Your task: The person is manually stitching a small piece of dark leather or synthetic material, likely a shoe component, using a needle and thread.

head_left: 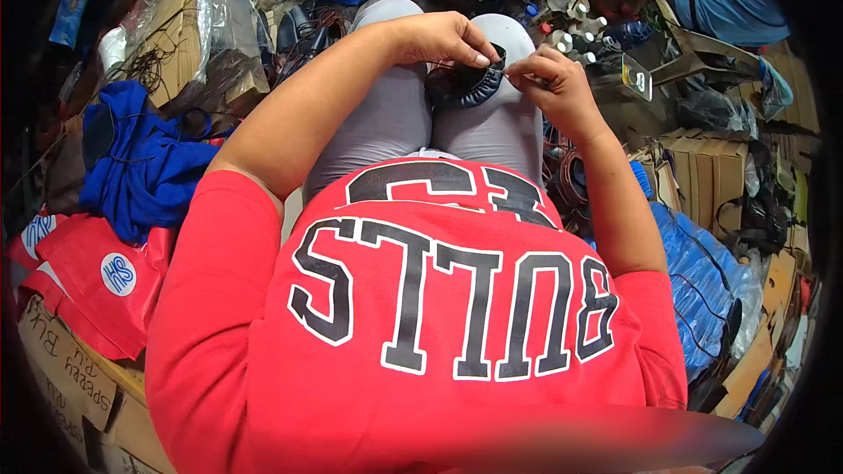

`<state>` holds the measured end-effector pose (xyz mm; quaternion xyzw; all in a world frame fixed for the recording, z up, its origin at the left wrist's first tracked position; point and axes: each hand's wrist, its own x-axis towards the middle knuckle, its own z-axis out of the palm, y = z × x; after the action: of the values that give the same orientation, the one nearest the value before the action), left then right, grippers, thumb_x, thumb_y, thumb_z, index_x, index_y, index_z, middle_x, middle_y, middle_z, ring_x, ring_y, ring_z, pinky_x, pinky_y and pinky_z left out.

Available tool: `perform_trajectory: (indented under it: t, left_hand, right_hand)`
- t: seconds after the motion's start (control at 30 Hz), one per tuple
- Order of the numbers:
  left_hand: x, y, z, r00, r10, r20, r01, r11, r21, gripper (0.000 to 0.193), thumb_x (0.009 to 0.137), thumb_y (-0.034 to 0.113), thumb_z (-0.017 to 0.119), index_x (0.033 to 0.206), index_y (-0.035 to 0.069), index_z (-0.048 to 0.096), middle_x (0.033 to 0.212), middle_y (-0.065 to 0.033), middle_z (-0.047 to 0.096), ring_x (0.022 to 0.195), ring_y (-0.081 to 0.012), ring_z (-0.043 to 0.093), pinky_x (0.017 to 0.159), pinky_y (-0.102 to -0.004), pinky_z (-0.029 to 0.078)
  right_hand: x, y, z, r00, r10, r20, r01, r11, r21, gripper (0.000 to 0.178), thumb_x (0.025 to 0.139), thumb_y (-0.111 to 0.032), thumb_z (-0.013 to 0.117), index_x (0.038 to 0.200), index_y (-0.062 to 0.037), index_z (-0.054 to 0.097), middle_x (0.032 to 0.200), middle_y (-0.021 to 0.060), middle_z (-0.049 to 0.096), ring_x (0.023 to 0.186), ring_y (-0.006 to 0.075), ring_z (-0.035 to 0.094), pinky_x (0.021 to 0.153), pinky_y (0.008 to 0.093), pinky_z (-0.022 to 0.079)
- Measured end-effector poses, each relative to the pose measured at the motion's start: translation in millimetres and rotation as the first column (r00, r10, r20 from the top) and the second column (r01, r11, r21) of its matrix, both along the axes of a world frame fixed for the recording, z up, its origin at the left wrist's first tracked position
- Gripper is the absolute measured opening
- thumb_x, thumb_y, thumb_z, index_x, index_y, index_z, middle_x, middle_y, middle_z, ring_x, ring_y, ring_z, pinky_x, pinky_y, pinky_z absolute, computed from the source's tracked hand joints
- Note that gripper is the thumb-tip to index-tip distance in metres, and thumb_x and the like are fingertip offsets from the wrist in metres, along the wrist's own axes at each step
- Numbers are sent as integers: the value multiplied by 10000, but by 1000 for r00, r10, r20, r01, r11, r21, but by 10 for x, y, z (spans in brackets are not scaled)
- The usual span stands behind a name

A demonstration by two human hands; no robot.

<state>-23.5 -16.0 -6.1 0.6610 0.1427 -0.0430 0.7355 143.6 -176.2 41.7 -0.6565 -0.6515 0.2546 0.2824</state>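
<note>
A dark piece with a puckered, ridged edge, which looks like a shoe upper [474, 90], rests on my lap between my knees. My left hand [452, 40] reaches over it from the far side, thumb and fingers closed in a pinch at its upper rim. Close by on the right, my right hand [555, 83] is closed with the fingertips against the piece's right edge. Between those fingertips is something thin, like a needle or thread, too small to make out clearly. The inside of the dark piece is in shadow.
Several small bottles with white and red caps [562, 39] stand beyond my right knee. Blue cloth [145, 154] and a red bag [110, 276] lie to my left. On the right are a cardboard box [694, 167], wrapped blue plastic [694, 272] and loose cords.
</note>
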Motion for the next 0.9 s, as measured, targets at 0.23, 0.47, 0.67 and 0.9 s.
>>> perform_trajectory:
  t: [0.23, 0.47, 0.67, 0.9]
  left_hand:
    - [63, -14, 162, 990, -141, 6, 133, 950, 281, 280, 812, 77, 647, 1087, 23, 641, 740, 21, 608, 629, -47, 498, 587, -213, 416]
    - [134, -53, 53, 998, 3, 66, -30, 905, 425, 247, 759, 102, 710, 990, 49, 642, 789, 11, 617, 561, -46, 508, 479, -211, 405]
    - [-496, -237, 254, 973, 226, -42, -125, 676, 726, 328, 767, 199, 706, 1048, 59, 609, 866, -119, 651, 792, -223, 621, 725, -320, 482]
    - [-706, -46, 229, 683, 515, 518, -718, 339, 608, 196, 894, 181, 564, 892, 6, 651, 899, -93, 644, 804, -174, 616, 725, -295, 469]
  right_hand:
    - [-174, 109, 331, 720, 237, 652, -256, 964, -67, 232, 741, -23, 551, 864, -142, 708, 832, 104, 584, 823, 281, 581, 737, 380, 422]
    - [62, 297, -44, 928, 312, 204, -309, 950, -48, 146, 760, -90, 628, 886, -115, 697, 796, 82, 623, 765, 241, 608, 662, 331, 489]
    - [278, 133, -101, 783, -199, -590, -36, 932, -362, 197, 836, -176, 636, 974, -37, 663, 793, 5, 584, 789, 121, 534, 768, 260, 414]
    - [328, 251, -612, 808, -311, -501, 412, 905, 103, 180, 849, -172, 585, 866, 2, 627, 902, 50, 579, 721, 127, 540, 686, 242, 432]
